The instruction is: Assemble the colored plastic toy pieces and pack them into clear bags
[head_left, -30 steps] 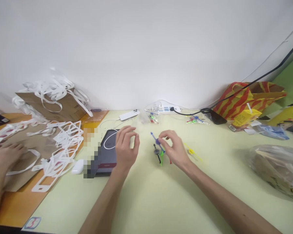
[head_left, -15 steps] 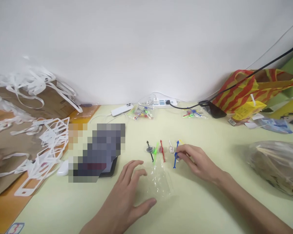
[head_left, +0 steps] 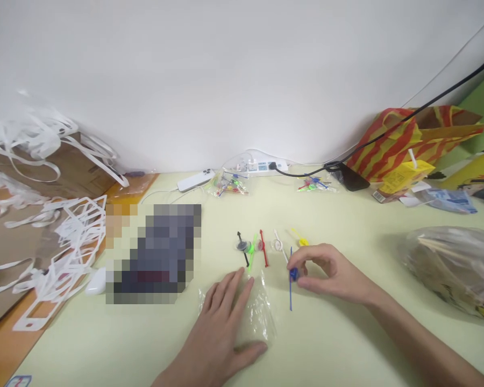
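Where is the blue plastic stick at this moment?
In the head view, the blue stick is pinched in the right hand, just right of the clear bag under the left hand.

blue pick (head_left: 291, 279) pulled nearer, left hand (head_left: 221, 328) flattened

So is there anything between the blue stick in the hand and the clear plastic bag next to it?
Nothing visible. The right hand pinches the blue stick just right of the clear bag, which lies flat under the left hand. Only bare table shows between stick and bag.
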### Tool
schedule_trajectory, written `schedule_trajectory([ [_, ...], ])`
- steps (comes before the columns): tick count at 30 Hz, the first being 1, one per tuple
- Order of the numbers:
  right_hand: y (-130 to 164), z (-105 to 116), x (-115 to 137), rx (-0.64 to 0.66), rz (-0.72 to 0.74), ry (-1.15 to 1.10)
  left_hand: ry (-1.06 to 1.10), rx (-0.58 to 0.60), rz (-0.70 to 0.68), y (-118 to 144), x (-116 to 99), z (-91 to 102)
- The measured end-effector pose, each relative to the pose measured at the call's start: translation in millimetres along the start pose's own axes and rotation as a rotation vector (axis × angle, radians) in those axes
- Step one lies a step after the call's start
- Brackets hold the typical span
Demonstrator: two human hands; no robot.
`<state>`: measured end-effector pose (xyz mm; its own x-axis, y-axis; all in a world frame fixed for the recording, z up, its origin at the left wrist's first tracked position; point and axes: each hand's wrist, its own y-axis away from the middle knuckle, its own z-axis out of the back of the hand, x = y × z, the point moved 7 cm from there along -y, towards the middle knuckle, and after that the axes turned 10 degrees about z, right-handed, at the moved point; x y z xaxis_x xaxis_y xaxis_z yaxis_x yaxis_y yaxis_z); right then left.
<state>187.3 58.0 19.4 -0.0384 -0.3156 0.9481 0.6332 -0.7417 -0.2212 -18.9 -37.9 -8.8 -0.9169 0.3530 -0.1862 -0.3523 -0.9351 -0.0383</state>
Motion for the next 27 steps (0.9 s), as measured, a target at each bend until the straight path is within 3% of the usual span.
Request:
schedule_trajectory([
  [7,1.3,-26.5,9.5,0.078,-0.067,-0.138,0.006,-0.045,-0.051,-0.5,-5.2,0.2],
  [12,8.1,-40.5,20.1,0.216,-0.082,0.092,0.006,-0.069,-0.050,-1.7,-7.1,-2.6],
  [17,6.9,-49.3,22.5,0.314,0.005,0.393,0.019,-0.098,-0.063,-3.5,-10.2,-0.1],
  [20,5.3,-51.2,13.7,0.279,-0.019,0.472,0.019,-0.114,-0.071,-4.9,-10.4,1.1],
  [23,5.2,-47.5,-0.5,0.168,-0.140,0.518,0.013,-0.106,-0.073,-5.8,-10.0,-0.2],
  [27,5.5,-47.5,-10.4,0.141,-0.247,0.420,0.007,-0.081,-0.071,-4.4,-10.0,-2.5],
])
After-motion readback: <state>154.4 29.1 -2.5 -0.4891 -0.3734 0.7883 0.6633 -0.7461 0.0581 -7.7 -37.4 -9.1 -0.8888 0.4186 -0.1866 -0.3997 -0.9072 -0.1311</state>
